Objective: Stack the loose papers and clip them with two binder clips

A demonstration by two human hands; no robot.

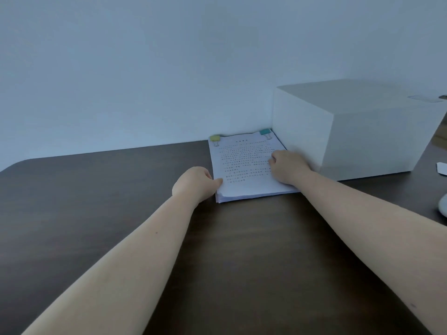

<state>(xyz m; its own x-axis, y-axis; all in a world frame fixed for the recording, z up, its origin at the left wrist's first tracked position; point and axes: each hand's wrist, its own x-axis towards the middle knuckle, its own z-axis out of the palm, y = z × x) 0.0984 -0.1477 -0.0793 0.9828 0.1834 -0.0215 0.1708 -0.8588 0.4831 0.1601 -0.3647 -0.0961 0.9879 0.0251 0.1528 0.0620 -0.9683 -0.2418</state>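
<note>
A stack of printed papers [244, 170] lies flat on the dark desk [121, 189], close to the wall. A yellow binder clip [215, 139] grips the far left corner of the stack and a teal binder clip [265, 133] grips the far right corner. My left hand [197, 183] holds the stack's near left edge, thumb on top of the sheet. My right hand [289, 166] rests on the right side of the top page, fingers curled and pressing down.
A large white box [350, 131] stands right beside the stack, touching its right edge. A pale wall [145, 81] rises just behind the papers. A small white object [442, 169] and a rounded white object [443, 207] lie at the far right of the desk.
</note>
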